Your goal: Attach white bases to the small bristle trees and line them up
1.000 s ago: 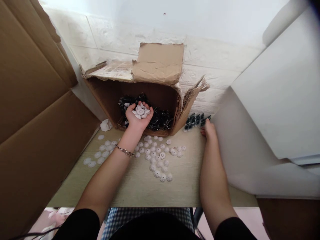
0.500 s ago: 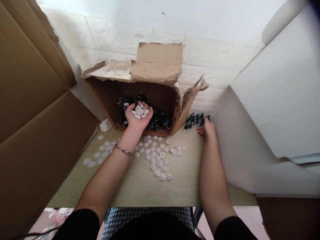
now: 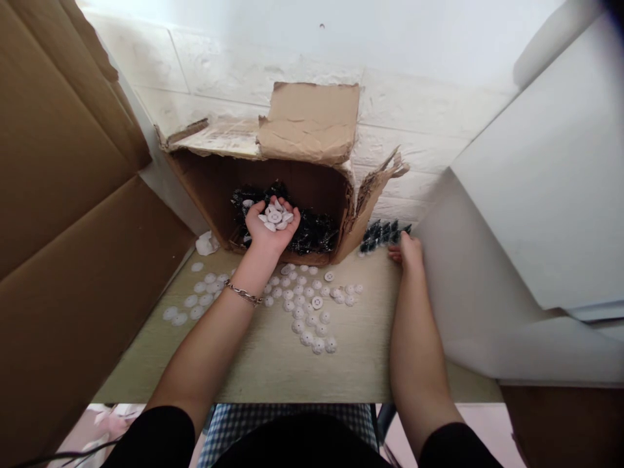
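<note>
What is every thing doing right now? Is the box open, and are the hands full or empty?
Cardboard box: on its side, open, flaps torn.
Black parts: piled inside the box.
Left hand: palm up, cupping white discs.
Right hand: at the row of black pieces; grip unclear.
Loose discs: scattered flat on the table.

Table [image 3: 273,370]: torn box [image 3: 273,162] at far edge, white discs [image 3: 307,305] scattered mid-table, black parts [image 3: 383,234] at far right corner.
</note>
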`<act>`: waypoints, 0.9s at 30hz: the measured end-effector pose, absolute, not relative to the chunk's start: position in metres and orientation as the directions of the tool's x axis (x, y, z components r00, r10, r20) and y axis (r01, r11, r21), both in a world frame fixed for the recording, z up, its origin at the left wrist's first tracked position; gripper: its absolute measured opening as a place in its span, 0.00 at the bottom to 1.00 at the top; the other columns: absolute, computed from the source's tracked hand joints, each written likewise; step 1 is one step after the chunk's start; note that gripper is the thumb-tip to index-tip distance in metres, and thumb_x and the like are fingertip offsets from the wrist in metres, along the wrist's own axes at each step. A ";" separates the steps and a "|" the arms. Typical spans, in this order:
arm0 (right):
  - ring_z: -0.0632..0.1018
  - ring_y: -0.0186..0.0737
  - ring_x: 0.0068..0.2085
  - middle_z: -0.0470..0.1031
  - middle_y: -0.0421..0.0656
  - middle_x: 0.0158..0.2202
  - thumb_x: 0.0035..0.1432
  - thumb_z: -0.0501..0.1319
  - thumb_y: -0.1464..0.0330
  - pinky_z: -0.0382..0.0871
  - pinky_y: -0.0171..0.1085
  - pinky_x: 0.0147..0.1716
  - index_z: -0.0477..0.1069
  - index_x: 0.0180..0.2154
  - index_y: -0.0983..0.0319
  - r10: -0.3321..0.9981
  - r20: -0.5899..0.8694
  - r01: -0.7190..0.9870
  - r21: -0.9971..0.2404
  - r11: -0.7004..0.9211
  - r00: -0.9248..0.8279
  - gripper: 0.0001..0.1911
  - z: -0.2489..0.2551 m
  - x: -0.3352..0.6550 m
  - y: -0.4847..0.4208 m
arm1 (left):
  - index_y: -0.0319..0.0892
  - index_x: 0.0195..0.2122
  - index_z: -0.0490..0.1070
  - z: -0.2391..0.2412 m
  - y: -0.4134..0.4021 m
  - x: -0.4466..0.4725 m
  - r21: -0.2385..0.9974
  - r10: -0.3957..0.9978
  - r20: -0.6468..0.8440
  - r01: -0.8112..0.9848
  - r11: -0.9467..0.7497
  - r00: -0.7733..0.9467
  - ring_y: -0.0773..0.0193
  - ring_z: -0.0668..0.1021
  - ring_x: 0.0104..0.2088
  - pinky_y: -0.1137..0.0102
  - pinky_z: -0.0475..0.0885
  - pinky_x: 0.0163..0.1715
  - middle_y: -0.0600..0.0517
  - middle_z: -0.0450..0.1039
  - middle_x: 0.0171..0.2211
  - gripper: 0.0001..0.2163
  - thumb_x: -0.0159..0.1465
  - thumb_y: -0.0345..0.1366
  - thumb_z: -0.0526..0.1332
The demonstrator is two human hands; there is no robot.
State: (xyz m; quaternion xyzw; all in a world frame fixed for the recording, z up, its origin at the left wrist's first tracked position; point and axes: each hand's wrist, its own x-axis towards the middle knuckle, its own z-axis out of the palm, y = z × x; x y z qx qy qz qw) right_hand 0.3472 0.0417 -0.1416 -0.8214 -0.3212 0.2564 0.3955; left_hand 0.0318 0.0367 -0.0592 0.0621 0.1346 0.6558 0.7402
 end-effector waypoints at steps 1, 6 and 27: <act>0.71 0.33 0.19 0.72 0.50 0.32 0.55 0.40 0.61 0.62 0.30 0.15 0.56 0.48 0.69 0.734 -0.163 0.342 -0.804 -0.486 0.659 0.24 -0.140 0.346 0.041 | 0.40 0.25 0.64 -0.059 0.036 0.032 0.265 0.988 -0.117 -0.955 0.133 0.105 0.69 0.72 0.24 0.69 0.67 0.32 0.53 0.67 0.20 0.07 0.52 0.35 0.49; 0.72 0.37 0.19 0.71 0.49 0.22 0.51 0.47 0.66 0.63 0.32 0.16 0.61 0.44 0.72 0.758 -0.188 0.454 -0.702 -0.548 0.624 0.21 -0.126 0.341 0.035 | 0.40 0.25 0.64 -0.059 0.035 0.033 0.261 0.988 -0.106 -0.956 0.137 0.113 0.69 0.72 0.24 0.69 0.67 0.31 0.54 0.68 0.20 0.06 0.51 0.35 0.49; 0.70 0.32 0.25 0.72 0.42 0.26 0.48 0.51 0.66 0.60 0.29 0.23 0.70 0.27 0.64 0.985 -0.106 0.890 -0.451 0.074 -0.136 0.11 0.010 0.211 -0.059 | 0.40 0.24 0.64 -0.064 0.026 0.047 0.256 0.975 -0.145 -0.945 0.202 0.169 0.68 0.72 0.25 0.67 0.66 0.32 0.53 0.68 0.22 0.06 0.49 0.34 0.51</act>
